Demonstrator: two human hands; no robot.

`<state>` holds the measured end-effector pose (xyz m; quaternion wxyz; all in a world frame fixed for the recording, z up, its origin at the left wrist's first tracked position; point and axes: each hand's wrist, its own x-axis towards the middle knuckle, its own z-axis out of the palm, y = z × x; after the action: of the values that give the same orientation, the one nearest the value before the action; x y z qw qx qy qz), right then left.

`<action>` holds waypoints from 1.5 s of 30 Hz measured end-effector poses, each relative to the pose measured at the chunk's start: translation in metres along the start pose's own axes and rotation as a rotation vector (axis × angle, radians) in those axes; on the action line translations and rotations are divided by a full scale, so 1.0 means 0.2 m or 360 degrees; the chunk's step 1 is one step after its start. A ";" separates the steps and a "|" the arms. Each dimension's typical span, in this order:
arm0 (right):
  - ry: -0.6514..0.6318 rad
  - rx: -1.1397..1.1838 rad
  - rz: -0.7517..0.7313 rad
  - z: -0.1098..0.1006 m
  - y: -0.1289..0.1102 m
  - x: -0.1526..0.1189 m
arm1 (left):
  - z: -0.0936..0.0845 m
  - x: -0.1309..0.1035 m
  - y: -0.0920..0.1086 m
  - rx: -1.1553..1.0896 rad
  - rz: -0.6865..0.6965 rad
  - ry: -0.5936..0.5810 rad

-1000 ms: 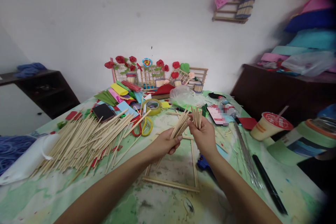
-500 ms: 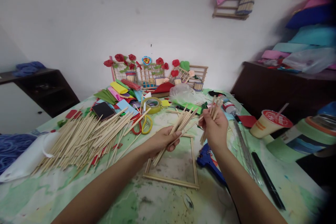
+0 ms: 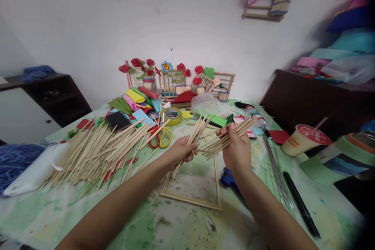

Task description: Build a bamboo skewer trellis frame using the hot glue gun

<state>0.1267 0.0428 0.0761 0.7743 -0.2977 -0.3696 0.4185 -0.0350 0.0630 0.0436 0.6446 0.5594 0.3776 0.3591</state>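
Observation:
My left hand (image 3: 182, 151) is closed around a small bundle of thin wooden sticks (image 3: 200, 128), which slants up to the right. In my right hand (image 3: 238, 146) is a second bundle of wooden sticks (image 3: 244, 125), lying nearly level with its left ends close to the first bundle. Beneath both hands a square frame of glued sticks (image 3: 191, 200) lies flat on the table; its far side is partly hidden. A blue glue gun (image 3: 228, 178) lies right of the frame, half covered by my right forearm.
A large heap of sticks (image 3: 96, 152) covers the left side of the table. Scissors (image 3: 165, 137), a tape roll (image 3: 172, 115) and coloured paper (image 3: 125, 104) lie farther back. On the right are a black stick-like tool (image 3: 301, 204), wires (image 3: 277, 175), a drink cup (image 3: 306, 140) and a large bottle (image 3: 336, 160).
The right hand's bundle has turned from nearly upright to nearly level, its left ends now nearer the left hand's bundle. The left hand stays above the frame, its bundle a little steeper.

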 end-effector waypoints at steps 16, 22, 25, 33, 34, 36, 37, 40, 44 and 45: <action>-0.0258 -0.0561 0.0344 -0.01 0.30 -0.12 | -0.20 -0.01 0.17 0.0002 0.0347 0.0411; -0.0304 -0.0633 0.0251 -0.01 0.24 -0.11 | -0.18 -0.02 0.16 -0.0051 0.0289 0.0302; -0.0347 -0.0782 0.0195 -0.01 0.23 -0.10 | -0.16 -0.02 0.17 -0.0103 0.0265 0.0269; -0.0611 -0.0989 0.0263 -0.02 0.28 -0.09 | -0.11 -0.03 0.13 -0.0132 0.0183 0.0085; -0.0599 -0.0991 0.0252 -0.02 0.28 -0.09 | -0.11 -0.02 0.12 -0.0060 0.0205 0.0101; -0.0560 -0.0984 0.0217 -0.03 0.25 -0.08 | -0.11 -0.01 0.09 0.0252 0.0272 0.0180; -0.0539 -0.0982 0.0189 -0.03 0.23 -0.08 | -0.11 -0.01 0.08 0.0483 0.0327 0.0234; -0.0438 -0.1022 0.0051 -0.02 0.14 -0.07 | -0.10 -0.01 0.08 0.1219 0.0477 0.0365; -0.0291 -0.1171 -0.0193 -0.01 0.03 -0.05 | -0.06 -0.04 0.08 0.1761 0.0394 0.0412; -0.0287 -0.1224 -0.0243 -0.02 0.02 -0.04 | -0.05 -0.04 0.07 0.1822 0.0379 0.0412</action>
<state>0.1250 0.0375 0.0693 0.5997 -0.4996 -0.5868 0.2152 -0.0481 0.0614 0.0574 0.1447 0.8079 0.5213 0.2336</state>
